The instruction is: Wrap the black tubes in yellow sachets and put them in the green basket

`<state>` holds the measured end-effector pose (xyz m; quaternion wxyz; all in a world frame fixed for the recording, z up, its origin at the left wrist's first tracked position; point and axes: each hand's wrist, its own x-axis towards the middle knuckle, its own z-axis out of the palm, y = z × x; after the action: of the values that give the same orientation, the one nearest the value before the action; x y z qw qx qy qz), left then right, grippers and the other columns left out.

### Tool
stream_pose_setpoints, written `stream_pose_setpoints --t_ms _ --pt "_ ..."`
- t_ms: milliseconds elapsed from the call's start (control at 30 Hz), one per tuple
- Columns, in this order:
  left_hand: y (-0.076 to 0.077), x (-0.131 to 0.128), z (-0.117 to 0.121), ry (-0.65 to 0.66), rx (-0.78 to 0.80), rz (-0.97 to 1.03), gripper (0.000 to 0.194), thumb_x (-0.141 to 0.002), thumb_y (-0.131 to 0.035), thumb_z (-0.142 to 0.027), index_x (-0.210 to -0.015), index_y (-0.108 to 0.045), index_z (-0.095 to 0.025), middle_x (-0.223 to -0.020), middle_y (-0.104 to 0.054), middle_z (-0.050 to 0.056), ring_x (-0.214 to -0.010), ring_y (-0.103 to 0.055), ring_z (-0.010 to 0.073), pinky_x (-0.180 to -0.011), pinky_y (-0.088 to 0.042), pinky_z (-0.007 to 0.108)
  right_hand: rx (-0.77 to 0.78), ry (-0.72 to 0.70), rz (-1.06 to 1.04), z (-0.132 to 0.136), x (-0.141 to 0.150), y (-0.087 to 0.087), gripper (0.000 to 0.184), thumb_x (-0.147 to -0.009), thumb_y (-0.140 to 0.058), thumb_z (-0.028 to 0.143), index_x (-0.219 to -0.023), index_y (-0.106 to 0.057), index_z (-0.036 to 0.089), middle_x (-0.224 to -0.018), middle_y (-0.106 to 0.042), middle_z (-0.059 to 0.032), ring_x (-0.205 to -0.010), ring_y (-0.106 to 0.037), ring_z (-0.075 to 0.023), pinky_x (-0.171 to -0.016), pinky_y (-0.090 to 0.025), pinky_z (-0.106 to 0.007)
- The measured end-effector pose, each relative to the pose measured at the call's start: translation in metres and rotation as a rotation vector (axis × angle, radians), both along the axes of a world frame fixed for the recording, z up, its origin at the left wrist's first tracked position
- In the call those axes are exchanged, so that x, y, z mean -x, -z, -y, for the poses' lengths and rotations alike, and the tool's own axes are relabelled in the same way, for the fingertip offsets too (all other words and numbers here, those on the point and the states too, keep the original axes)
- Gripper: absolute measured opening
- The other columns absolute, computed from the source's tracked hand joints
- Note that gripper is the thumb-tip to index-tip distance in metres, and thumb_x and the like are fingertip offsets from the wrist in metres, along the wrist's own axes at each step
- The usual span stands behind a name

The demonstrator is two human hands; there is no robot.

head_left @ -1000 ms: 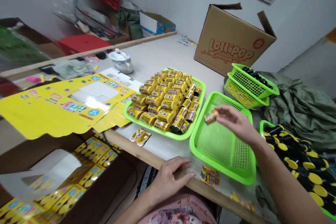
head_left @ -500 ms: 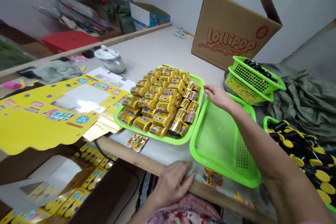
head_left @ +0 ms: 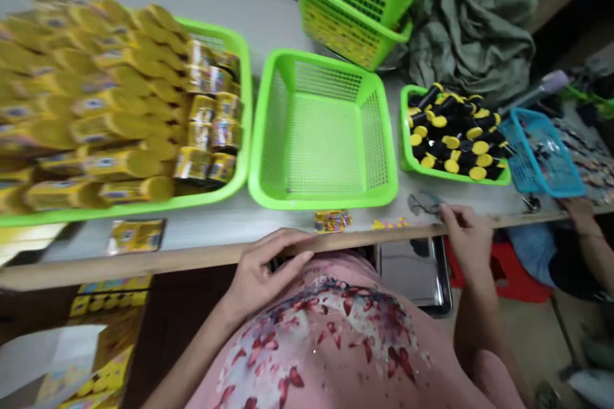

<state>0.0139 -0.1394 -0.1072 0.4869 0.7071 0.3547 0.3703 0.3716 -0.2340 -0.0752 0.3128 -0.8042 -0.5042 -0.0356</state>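
Observation:
My left hand (head_left: pixel 266 265) rests at the wooden table edge (head_left: pixel 192 265), its thumb apart from the fingers and nothing in it. My right hand (head_left: pixel 467 236) is at the same edge farther right, its fingers curled closed. Its fingertips meet the end of a small, thin greyish thing (head_left: pixel 425 203), too blurred to name. In front of my left hand lies a flat printed wrapper piece (head_left: pixel 333 221). Behind it stands an empty green plastic basket (head_left: pixel 323 200). To the left, a green basket (head_left: pixel 244 121) holds stacked yellow wrapped cylinders (head_left: pixel 119 102) and shorter wrapped pieces (head_left: pixel 213 134).
A green basket (head_left: pixel 407 140) holds black and yellow pieces. Beside it are a blue basket (head_left: pixel 551 160) and another person's hand (head_left: pixel 578 214). Stacked green baskets (head_left: pixel 345 13) and dark green cloth (head_left: pixel 470 25) stand at the back. Below are a metal tray (head_left: pixel 410 271) and red stool (head_left: pixel 522 278).
The view has swung to the right and down. My right hand has left the empty basket's far rim and come back to the table edge; my left hand stays at the edge.

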Motion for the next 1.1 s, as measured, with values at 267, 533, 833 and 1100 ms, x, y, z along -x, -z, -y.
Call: stream_pose_setpoints --t_ms 267,533,833,1100 --pt "-0.008 -0.066 0.004 0.407 -0.002 -0.104 0.017 -0.09 -0.064 -0.024 -0.1 -0.077 -0.019 -0.092 -0.08 0.006 -0.082 -0.074 0.0182 -0.077 -0.058 0.03 0.26 0.154 0.22 -0.007 -0.051 0.069 0.03 -0.088 -0.051 0.027 -0.101 -0.075 0.014 -0.095 -0.066 -0.0145 -0.089 -0.058 -0.0269 -0.083 -0.047 -0.042" --pt "0.001 -0.026 0.02 -0.259 0.398 -0.065 0.015 -0.084 -0.074 -0.035 -0.087 -0.078 -0.02 -0.081 -0.078 0.003 -0.076 -0.072 0.0181 -0.078 -0.058 0.031 -0.069 -0.088 0.298 -0.015 0.019 0.041 0.017 -0.091 -0.064 0.031 -0.097 -0.069 0.017 -0.102 -0.069 -0.0138 -0.099 -0.06 -0.0292 -0.09 -0.046 -0.045" --pt "0.017 -0.023 0.008 -0.318 -0.062 -0.154 0.017 -0.091 -0.066 -0.029 -0.101 -0.077 -0.019 -0.1 -0.076 0.007 -0.093 -0.07 0.0197 -0.086 -0.056 0.033 0.31 -0.803 0.258 -0.063 0.121 0.055 0.035 -0.095 -0.054 0.01 -0.124 -0.069 0.021 -0.111 -0.074 -0.0082 -0.099 -0.063 -0.0229 -0.085 -0.05 -0.035" --pt "0.029 -0.031 0.009 -0.238 -0.215 -0.228 0.032 -0.091 -0.066 -0.04 -0.107 -0.076 -0.013 -0.098 -0.076 0.014 -0.094 -0.07 0.0263 -0.087 -0.056 0.042 0.006 -0.805 0.367 -0.057 0.12 0.051 0.027 -0.097 -0.054 0.014 -0.116 -0.073 0.017 -0.092 -0.074 -0.0075 -0.085 -0.061 -0.0204 -0.074 -0.045 -0.034"
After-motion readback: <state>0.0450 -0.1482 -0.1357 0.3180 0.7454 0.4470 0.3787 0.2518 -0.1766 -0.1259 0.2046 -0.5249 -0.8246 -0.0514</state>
